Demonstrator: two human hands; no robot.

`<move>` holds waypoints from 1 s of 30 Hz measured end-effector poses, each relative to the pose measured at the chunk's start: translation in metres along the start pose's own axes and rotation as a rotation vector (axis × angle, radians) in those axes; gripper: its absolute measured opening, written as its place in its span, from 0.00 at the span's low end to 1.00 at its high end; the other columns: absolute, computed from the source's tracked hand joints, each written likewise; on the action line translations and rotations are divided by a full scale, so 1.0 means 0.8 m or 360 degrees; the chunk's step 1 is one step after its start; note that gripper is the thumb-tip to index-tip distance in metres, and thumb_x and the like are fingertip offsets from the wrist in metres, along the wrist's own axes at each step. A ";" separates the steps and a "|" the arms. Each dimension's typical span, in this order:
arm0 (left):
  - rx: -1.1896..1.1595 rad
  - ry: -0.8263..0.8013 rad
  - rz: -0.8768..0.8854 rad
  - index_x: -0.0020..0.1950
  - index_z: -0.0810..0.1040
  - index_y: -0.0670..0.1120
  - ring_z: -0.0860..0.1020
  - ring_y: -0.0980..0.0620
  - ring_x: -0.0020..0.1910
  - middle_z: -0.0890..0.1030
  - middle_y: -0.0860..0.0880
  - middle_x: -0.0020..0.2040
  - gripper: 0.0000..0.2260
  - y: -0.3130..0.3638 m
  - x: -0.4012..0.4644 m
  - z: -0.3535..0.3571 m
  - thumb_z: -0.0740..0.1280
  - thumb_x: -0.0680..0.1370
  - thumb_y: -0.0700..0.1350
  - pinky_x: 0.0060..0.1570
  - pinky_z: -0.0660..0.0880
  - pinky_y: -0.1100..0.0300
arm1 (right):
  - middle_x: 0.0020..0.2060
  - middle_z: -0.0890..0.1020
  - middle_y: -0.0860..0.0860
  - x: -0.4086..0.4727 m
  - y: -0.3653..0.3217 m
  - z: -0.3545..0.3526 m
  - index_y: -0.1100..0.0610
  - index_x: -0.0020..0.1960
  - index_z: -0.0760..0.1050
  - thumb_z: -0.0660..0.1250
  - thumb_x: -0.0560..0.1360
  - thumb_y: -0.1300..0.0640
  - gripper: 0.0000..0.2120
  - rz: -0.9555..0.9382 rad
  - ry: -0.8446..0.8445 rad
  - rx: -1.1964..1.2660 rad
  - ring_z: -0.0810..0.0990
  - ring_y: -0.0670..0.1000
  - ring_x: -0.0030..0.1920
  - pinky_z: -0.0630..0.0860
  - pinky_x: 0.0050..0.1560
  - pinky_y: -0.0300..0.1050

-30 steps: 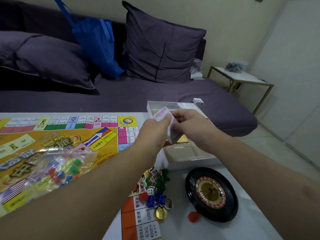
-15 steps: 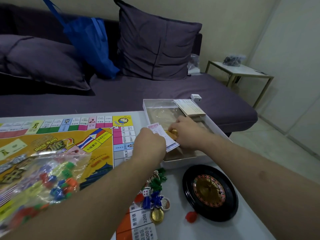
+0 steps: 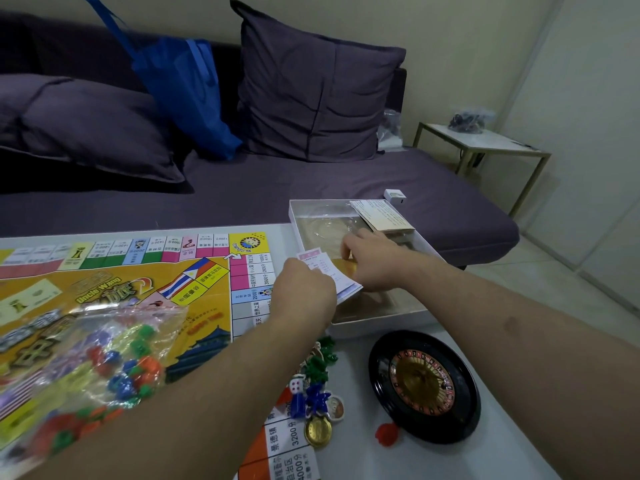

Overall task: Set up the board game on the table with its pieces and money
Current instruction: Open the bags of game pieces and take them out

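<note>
Both hands are working over the open white box [image 3: 360, 327]: the left hand [image 3: 304, 292] is gripping a thin stack of printed paper cards [image 3: 332, 275], while the right hand [image 3: 372, 259] is pinching a glossy golden card [image 3: 346, 268] just beside them.

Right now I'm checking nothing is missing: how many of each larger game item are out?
Game board: 1
Roulette wheel: 1
Open box: 1
Bag of coloured pieces: 1
Gold coin: 1
Die: 1
Total: 6
</note>
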State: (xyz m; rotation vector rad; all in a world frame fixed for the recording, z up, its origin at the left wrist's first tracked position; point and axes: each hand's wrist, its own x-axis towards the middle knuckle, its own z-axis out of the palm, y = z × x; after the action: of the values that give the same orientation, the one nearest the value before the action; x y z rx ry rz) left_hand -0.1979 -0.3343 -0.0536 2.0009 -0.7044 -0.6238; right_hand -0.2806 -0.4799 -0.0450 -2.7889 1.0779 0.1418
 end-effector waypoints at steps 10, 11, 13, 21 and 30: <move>-0.0098 -0.0073 -0.0064 0.59 0.68 0.44 0.79 0.46 0.53 0.77 0.46 0.54 0.04 0.000 0.000 0.003 0.59 0.86 0.43 0.47 0.78 0.52 | 0.50 0.80 0.48 -0.017 0.004 -0.002 0.47 0.56 0.73 0.69 0.75 0.60 0.13 0.0029 0.0127 0.0318 0.77 0.53 0.52 0.76 0.49 0.49; -0.0122 -0.0083 -0.0079 0.59 0.69 0.44 0.79 0.45 0.54 0.77 0.45 0.56 0.03 0.001 0.001 0.002 0.58 0.86 0.42 0.49 0.79 0.51 | 0.48 0.81 0.48 -0.016 0.006 -0.001 0.48 0.55 0.75 0.69 0.76 0.62 0.12 0.0018 0.0187 0.0371 0.80 0.53 0.50 0.79 0.48 0.49; -0.0300 -0.0094 -0.0181 0.60 0.71 0.42 0.81 0.42 0.56 0.80 0.42 0.58 0.05 0.004 0.004 -0.002 0.58 0.85 0.39 0.53 0.81 0.48 | 0.47 0.83 0.47 -0.020 0.008 -0.004 0.49 0.52 0.79 0.67 0.76 0.63 0.11 0.0062 0.0388 0.0489 0.82 0.53 0.49 0.80 0.47 0.49; -0.1077 -0.0133 -0.0411 0.51 0.73 0.44 0.82 0.44 0.42 0.81 0.42 0.45 0.10 0.028 -0.001 -0.018 0.55 0.84 0.33 0.54 0.83 0.42 | 0.40 0.87 0.61 -0.049 -0.030 -0.018 0.55 0.44 0.85 0.62 0.74 0.71 0.17 0.0138 0.0439 0.1568 0.83 0.57 0.36 0.83 0.44 0.62; -0.1404 -0.0114 -0.0581 0.63 0.77 0.38 0.87 0.39 0.37 0.87 0.38 0.41 0.15 0.030 0.003 -0.008 0.52 0.86 0.40 0.41 0.84 0.37 | 0.39 0.85 0.63 -0.064 -0.052 -0.017 0.67 0.50 0.83 0.61 0.77 0.70 0.11 -0.0044 0.0246 0.1740 0.85 0.63 0.40 0.82 0.38 0.56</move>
State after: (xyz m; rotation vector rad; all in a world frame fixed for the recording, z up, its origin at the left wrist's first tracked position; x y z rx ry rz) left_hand -0.1972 -0.3425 -0.0302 1.2729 -0.0426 -1.0102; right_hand -0.2897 -0.4177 -0.0201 -1.8241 0.7758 -0.5163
